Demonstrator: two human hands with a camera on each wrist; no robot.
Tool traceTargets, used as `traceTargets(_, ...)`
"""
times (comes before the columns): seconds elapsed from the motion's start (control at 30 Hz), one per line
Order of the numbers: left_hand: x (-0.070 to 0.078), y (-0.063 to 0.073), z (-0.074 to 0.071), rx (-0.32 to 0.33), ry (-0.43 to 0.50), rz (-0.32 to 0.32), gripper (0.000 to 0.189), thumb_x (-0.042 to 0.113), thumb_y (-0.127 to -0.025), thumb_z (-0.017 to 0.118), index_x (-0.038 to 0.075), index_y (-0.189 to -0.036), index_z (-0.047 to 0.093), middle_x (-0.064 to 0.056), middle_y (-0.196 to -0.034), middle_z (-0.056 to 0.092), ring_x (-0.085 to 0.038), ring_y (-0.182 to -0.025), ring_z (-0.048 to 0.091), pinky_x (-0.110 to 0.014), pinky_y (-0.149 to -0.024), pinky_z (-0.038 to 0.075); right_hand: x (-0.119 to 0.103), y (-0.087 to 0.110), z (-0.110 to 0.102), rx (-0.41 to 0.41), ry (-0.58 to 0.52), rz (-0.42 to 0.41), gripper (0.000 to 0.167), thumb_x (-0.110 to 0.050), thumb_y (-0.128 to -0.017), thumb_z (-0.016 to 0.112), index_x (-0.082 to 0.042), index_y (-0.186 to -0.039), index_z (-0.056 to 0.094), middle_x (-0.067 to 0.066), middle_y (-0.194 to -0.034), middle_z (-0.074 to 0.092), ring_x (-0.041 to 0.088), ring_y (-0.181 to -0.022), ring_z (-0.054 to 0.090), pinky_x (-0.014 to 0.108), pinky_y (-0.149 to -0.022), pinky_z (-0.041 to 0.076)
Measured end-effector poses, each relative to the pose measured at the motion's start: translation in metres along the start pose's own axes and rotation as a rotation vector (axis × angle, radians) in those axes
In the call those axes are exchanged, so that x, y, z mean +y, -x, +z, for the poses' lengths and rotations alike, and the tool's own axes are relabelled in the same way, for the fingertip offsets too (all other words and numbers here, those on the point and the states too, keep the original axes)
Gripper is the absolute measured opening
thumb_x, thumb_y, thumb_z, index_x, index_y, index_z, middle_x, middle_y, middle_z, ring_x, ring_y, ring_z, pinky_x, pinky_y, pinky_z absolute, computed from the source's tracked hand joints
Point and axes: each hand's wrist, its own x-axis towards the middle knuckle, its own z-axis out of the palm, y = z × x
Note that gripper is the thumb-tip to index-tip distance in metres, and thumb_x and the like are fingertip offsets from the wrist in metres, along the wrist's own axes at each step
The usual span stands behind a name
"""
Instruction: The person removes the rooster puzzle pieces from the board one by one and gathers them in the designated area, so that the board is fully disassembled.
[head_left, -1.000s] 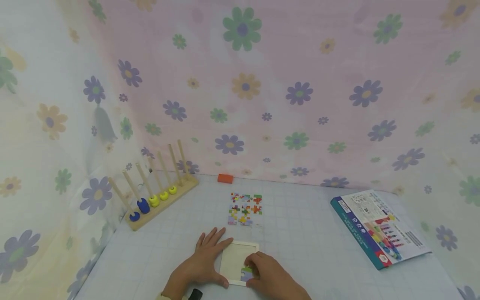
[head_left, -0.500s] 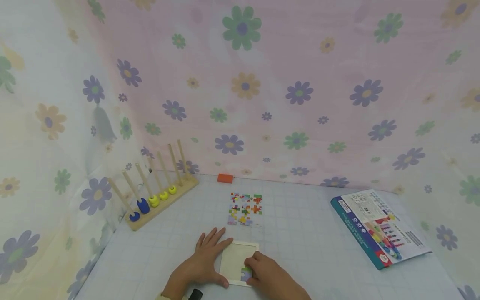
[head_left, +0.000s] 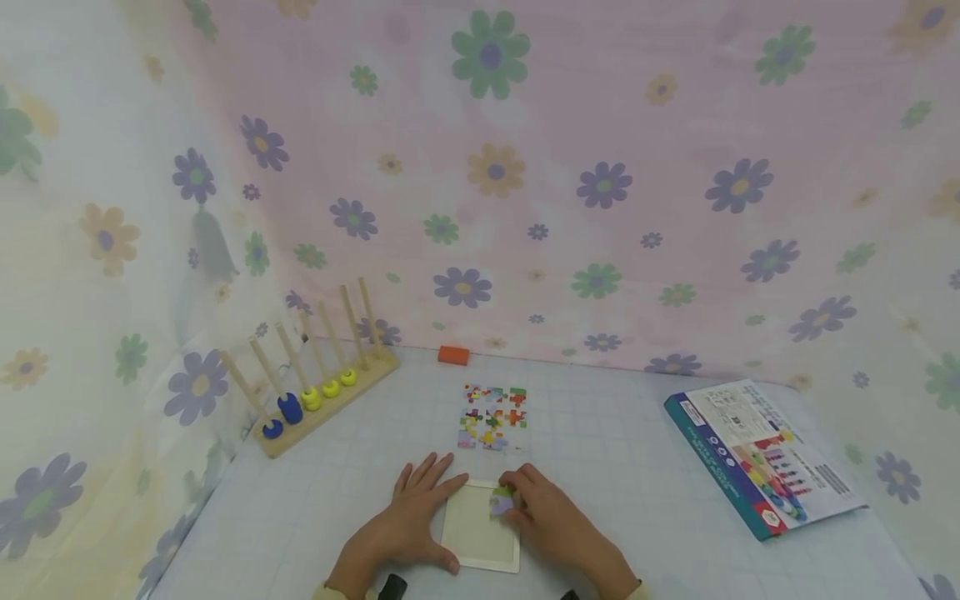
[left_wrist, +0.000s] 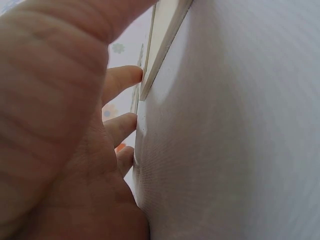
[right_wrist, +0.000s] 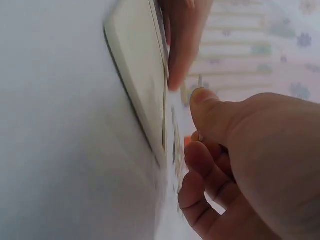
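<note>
A shallow pale wooden puzzle tray (head_left: 480,533) lies on the table in front of the person. The left hand (head_left: 411,521) rests along its left side with spread fingers; thumb and index finger touch the rim, as the left wrist view partly shows. Between thumb and fingers, the right hand (head_left: 551,517) pinches a green and lilac jigsaw piece (head_left: 500,502) over the tray's upper right corner. In the right wrist view the piece (right_wrist: 200,81) appears edge-on, as a thin sliver above the thumb, apart from the tray (right_wrist: 135,65). Beyond the tray lie several more jigsaw pieces (head_left: 492,418) in rows.
A wooden peg counting stand (head_left: 330,404) with blue and yellow beads stands at the left. A red-orange block (head_left: 453,356) lies near the back edge. At the right lies a flat printed box (head_left: 761,458). Flowered cloth (head_left: 525,167) hangs behind and at the sides.
The right hand has lifted the jigsaw piece from the tray's lower right corner and moved it away from the person, to the upper right corner. The left hand has stayed put.
</note>
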Motion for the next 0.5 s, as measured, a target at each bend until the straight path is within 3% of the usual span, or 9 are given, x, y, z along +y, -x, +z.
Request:
traceTargets(0.23,-0.001,-0.001,0.002,0.004,-0.002,0.004,0.114,0.066,-0.057,0.089,0.030,-0.155,0.043,-0.008,-0.172,0.020,-0.038,-0.159,0.009,-0.068,-0.125,0.003,0.027,-0.027,-0.011,0.168,0.071,0.044,0.032,-0.017,-0.095,0.072,-0.011,-0.125,0.061,-0.004,-0.109,0.058,0.001,-0.081,0.050,0.023,-0.071,0.051)
traceTargets(0.5,-0.002,-0.002,0.002,0.012,0.002,0.003,0.115,0.066,-0.057,0.090,0.030,-0.155,0.043,-0.008,-0.172,0.021,-0.039,-0.159,0.009,-0.067,-0.126,0.003,0.036,-0.051,-0.014,0.225,0.128,0.068,0.030,-0.012,-0.093,0.074,-0.008,-0.121,0.063,0.001,-0.109,0.057,0.007,-0.083,0.050,0.028,-0.073,0.051)
